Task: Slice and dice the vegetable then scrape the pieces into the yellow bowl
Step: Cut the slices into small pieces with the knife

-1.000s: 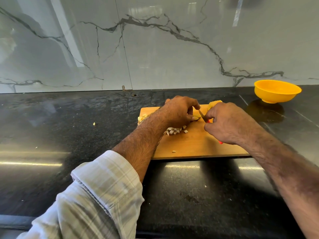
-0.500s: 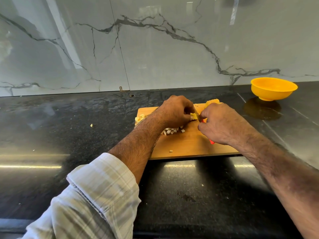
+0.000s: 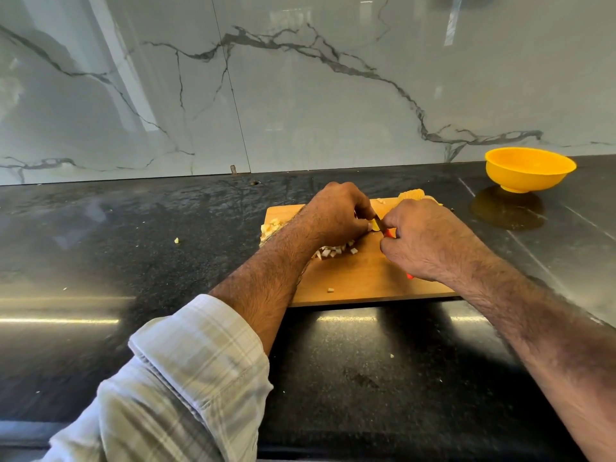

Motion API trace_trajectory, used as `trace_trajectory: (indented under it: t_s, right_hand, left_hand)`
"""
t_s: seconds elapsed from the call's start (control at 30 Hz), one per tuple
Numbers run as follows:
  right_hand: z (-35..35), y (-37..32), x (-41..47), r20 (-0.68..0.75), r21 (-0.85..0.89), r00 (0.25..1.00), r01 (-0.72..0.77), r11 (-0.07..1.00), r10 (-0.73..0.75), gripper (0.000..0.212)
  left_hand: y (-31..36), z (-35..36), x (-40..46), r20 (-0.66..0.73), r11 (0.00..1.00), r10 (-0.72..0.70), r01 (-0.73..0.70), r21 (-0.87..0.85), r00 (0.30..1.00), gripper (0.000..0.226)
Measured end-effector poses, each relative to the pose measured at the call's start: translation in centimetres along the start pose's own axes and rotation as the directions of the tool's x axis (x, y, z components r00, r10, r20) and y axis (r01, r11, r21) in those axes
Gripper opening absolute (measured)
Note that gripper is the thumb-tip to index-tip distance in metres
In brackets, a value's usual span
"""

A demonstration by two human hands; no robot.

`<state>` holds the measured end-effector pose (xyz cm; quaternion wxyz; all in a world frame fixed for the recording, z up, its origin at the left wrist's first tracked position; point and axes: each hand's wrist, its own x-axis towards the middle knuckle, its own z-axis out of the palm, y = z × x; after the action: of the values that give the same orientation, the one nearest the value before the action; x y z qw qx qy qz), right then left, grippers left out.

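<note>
One yellow bowl (image 3: pixel 529 169), one cutting board (image 3: pixel 366 281), one knife (image 3: pixel 388 232), two hands: left (image 3: pixel 336 211), right (image 3: pixel 430 238)

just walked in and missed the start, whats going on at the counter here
A person is dicing a pale yellow vegetable on a wooden cutting board. The left hand holds the vegetable piece steady while the right hand grips a red-handled knife and cuts it. A pile of diced pieces lies on the board by the left wrist, with more uncut vegetable at the far edge. The yellow bowl sits apart at the back right; nothing shows above its rim.
</note>
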<state>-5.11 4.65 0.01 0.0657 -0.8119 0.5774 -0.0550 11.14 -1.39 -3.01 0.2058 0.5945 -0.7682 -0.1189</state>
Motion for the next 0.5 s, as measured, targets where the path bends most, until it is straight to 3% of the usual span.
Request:
trace_trajectory:
  t_s: [0.23, 0.5]
  right_hand:
    - [0.5, 0.7, 0.3, -0.019, -0.054, 1.0, 0.01, 0.998, -0.011, 0.03]
    - [1.6, 0.9, 1.7, -0.016, 0.026, 1.0, -0.002, 1.0, 0.003, 0.025]
  left_hand:
    - [-0.2, 0.2, 0.3, -0.025, 1.0, 0.002, -0.003, -0.03, 1.0, 0.016]
    - [-0.2, 0.1, 0.4, -0.022, 1.0, 0.002, -0.002, -0.031, 1.0, 0.008]
